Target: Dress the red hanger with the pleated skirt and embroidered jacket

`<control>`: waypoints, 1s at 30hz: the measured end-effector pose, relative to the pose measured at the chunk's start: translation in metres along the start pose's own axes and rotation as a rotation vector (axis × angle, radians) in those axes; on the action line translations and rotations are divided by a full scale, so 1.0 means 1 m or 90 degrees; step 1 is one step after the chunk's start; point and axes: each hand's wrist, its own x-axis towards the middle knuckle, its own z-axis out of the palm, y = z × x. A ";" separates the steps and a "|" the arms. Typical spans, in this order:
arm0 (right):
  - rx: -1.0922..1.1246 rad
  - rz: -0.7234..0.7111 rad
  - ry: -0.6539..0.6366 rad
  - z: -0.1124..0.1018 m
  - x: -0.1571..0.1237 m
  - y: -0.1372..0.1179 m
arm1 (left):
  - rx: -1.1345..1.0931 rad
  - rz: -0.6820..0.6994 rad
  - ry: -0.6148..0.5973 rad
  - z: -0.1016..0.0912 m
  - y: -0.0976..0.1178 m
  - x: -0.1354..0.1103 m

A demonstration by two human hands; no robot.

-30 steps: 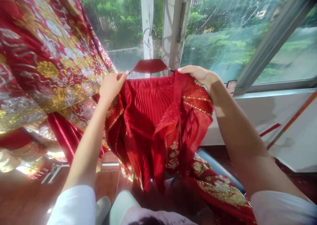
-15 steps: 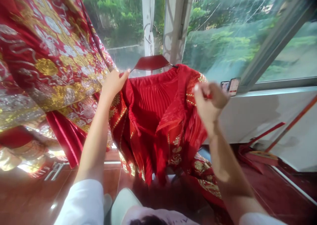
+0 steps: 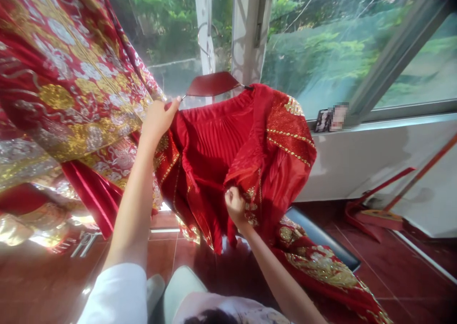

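A red jacket [image 3: 287,136] with gold beading and embroidery hangs on a dark red hanger [image 3: 213,84] with a metal hook. Its neckline gapes, and a pleated red lining shows inside. At the jacket's left shoulder my left hand [image 3: 159,119] is closed on the cloth, beside the end of the hanger. Lower down, my right hand [image 3: 236,206] has its fingers curled around the front edge of the jacket, below the open neckline. The cloth hides part of what those fingers grip.
Another red garment [image 3: 60,95] with gold and silver embroidery hangs at the left. Windows [image 3: 321,53] stand behind, with phone-like objects [image 3: 332,119] on the sill. A dark bench-like surface [image 3: 323,240] and a red broom or tool [image 3: 378,218] are low at the right.
My right hand has moved from the jacket's right shoulder down and left to its front edge. The right shoulder now shows fully. My left hand stays at the left shoulder.
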 end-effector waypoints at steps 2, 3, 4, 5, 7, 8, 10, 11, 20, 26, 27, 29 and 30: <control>0.010 0.011 0.010 0.000 -0.004 -0.001 | 0.016 -0.003 0.016 0.001 -0.001 0.001; 0.017 0.009 0.025 0.002 -0.004 -0.003 | 0.021 -0.005 0.023 0.001 -0.002 0.001; 0.022 0.001 0.041 0.004 -0.002 -0.005 | 0.023 -0.006 0.028 0.002 -0.002 0.001; 0.028 -0.005 0.051 0.007 0.002 -0.008 | 0.023 -0.005 0.030 0.002 -0.002 0.001; 0.042 0.001 0.046 0.012 0.014 -0.012 | 0.022 -0.004 0.032 0.003 -0.002 0.001; 0.047 0.013 0.034 0.013 0.018 -0.012 | 0.022 -0.003 0.032 0.004 -0.002 0.001; 0.059 0.047 0.018 0.013 0.016 -0.010 | 0.027 -0.003 0.032 0.004 -0.002 0.000; 0.061 0.059 0.019 0.011 0.009 -0.007 | 0.032 -0.004 0.032 0.005 -0.002 0.000; 0.091 0.078 -0.052 -0.020 -0.102 0.013 | 0.054 0.081 0.094 -0.004 0.009 -0.033; 0.127 0.062 -0.105 -0.042 -0.086 -0.008 | -0.019 0.065 0.140 0.024 0.016 -0.204; 0.136 0.061 -0.112 -0.045 -0.084 -0.010 | -0.056 0.062 0.055 0.037 0.015 -0.238; 0.160 0.055 -0.133 -0.048 -0.085 -0.013 | -0.133 0.009 -0.101 0.067 0.013 -0.295; 0.168 0.048 -0.144 -0.049 -0.085 -0.013 | -0.159 -0.046 -0.165 0.082 0.013 -0.316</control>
